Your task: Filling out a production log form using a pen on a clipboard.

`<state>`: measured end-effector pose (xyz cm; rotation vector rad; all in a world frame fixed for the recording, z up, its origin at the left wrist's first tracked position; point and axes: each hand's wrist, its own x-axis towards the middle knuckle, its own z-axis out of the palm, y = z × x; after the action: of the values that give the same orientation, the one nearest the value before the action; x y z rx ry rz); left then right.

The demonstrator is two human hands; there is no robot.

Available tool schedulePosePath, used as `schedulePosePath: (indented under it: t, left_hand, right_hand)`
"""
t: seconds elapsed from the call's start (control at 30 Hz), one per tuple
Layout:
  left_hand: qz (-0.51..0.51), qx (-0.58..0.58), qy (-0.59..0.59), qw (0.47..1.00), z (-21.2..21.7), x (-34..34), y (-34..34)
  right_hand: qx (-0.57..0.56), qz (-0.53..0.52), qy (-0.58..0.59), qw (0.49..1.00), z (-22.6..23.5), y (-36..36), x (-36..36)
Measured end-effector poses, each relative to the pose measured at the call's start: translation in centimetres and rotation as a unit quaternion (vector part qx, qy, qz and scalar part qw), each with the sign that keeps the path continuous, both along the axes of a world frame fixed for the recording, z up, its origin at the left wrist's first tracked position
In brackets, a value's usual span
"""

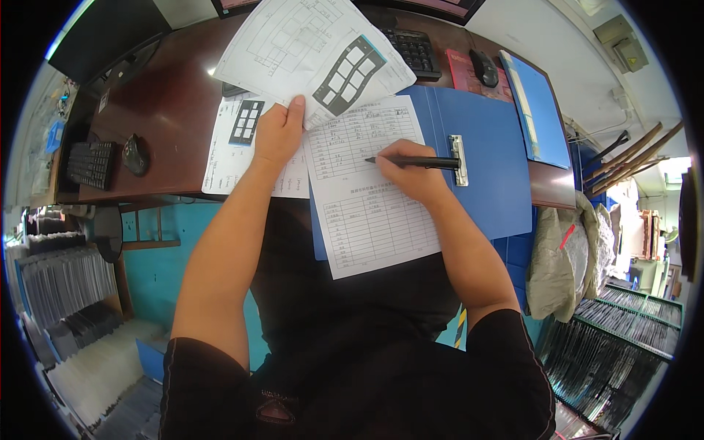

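Note:
My left hand (281,132) pinches the lower corner of some drawing sheets (293,44), which are raised and fanned over the desk. A line drawing and a dark panel with white windows show on them. In my right hand (414,174) is a black pen (422,161), its tip at the filled-in rows of a printed form (381,235). The form rests on an open blue folder (484,117) with a metal clip (459,160). Under my left wrist lies another sheet (224,158) with handwriting and a similar panel picture.
A keyboard (411,55) and a mouse (483,67) on a red booklet sit at the back right, beside another blue folder (539,110). To the left are a second mouse (136,155), a keyboard (89,165) and a monitor (110,37). Racks of thin sheets (66,286) stand below.

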<state>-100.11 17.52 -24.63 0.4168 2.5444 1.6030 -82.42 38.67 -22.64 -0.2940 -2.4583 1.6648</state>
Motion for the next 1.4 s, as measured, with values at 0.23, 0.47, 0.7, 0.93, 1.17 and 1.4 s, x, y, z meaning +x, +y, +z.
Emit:
schedulePosePath:
  t: [0.23, 0.47, 0.7, 0.93, 1.17, 1.4]
  left_hand:
    - [-0.005, -0.015, 0.017, 1.000, 0.2, 0.0, -0.1]
    - [0.001, -0.014, -0.003, 1.000, 0.2, 0.0, -0.1]
    - [-0.003, 0.011, 0.012, 1.000, -0.3, -0.2, -0.1]
    - [0.003, 0.003, -0.001, 1.000, -0.3, -0.3, 0.0]
    - [0.014, -0.005, -0.009, 1.000, -0.3, -0.3, -0.1]
    - [0.005, -0.005, 0.003, 1.000, 0.0, -0.2, 0.0]
  right_hand:
    - [-0.003, 0.011, 0.003, 1.000, 0.2, -0.1, -0.1]
    - [0.019, -0.009, -0.008, 1.000, 0.3, 0.2, -0.1]
    - [0.008, -0.015, -0.031, 0.999, 0.5, 0.3, 0.0]
    - [0.014, -0.017, -0.002, 1.000, 0.3, 0.2, -0.1]
    - [0.031, -0.024, -0.012, 0.999, 0.2, 0.4, -0.1]
    - [-0.018, -0.058, 0.013, 0.998, 0.3, 1.1, 0.3]
